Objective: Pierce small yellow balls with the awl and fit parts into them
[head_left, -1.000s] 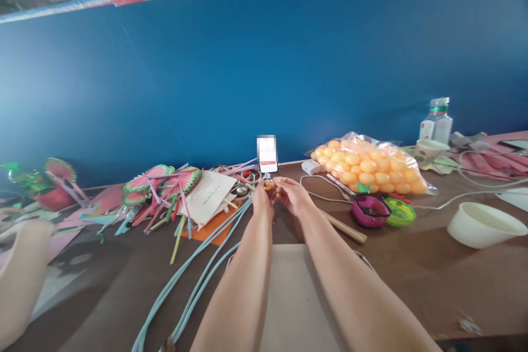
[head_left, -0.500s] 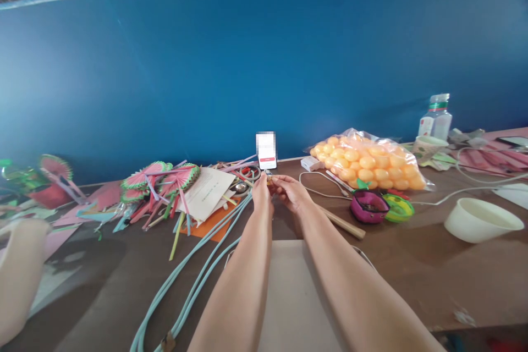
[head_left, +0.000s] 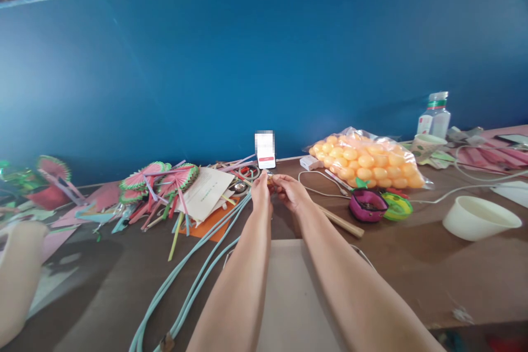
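My left hand and my right hand meet at the far middle of the brown table, fingertips pinched together on a small yellowish object too small to make out. Both forearms stretch forward over a beige sheet. Just beyond the hands stands a white phone against the blue wall. A wooden stick lies under my right wrist.
Left lie pale blue tubes, folded paper fans, coloured straws and a white paper. Right sit a bag of orange balls, a magenta dish, a green dish, a white bowl, a bottle and cables. Another person's arm is at far left.
The hands stay pinched together on the small object; the view has shifted slightly, and the hands sit a little higher in the picture.
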`<state>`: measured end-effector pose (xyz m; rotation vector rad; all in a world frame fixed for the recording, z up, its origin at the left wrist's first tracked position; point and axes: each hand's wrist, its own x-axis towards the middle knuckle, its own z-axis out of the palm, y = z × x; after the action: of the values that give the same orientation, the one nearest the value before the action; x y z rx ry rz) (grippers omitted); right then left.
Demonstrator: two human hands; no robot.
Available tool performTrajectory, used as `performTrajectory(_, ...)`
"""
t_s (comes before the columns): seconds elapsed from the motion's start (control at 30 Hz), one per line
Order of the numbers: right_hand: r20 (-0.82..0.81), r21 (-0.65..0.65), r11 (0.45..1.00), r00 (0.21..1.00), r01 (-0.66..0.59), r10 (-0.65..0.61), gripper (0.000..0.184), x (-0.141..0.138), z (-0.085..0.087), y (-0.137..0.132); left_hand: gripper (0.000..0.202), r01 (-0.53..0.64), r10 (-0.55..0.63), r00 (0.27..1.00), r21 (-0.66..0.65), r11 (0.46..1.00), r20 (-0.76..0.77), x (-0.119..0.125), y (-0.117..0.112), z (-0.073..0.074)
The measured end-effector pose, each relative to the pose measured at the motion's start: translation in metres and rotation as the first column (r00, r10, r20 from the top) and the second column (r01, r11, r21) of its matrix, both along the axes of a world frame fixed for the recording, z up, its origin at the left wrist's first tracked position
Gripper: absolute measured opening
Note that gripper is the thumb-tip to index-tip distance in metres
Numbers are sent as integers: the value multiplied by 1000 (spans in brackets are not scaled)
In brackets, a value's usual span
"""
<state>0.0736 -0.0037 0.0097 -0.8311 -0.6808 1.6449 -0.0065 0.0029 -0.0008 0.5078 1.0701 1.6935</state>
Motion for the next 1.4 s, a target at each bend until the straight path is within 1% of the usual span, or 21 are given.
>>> performTrajectory(0.17,-7,-1,1000,1000,2,-2,12,-1,-1,0,38,-2,2,1000,17,1000,11,0,0,-2)
performTrajectory(0.37,-46,3,1000,999,10,-10,11,-2,-2,0,40,10,-11,1000,52,999,7,0,4,-5)
performTrajectory(0.53,-59,1,1000,998,0,0,13,-1,-2,0,40,-19,17,999,51,999,34,1,6,-6)
performTrajectory(0.83,-85,-12,1000,996,-6,5,10,-2,-1,1,40,-26,23,999,62,998,36,1,5,-5)
performTrajectory(1.17,-143,15,998,988,-65,67,6,0,-2,1,40,-10,8,1000,98,995,27,2,3,-3)
performTrajectory(1.4,-157,12,998,985,-66,67,6,0,-2,1,39,-18,15,999,87,996,34,2,2,-1)
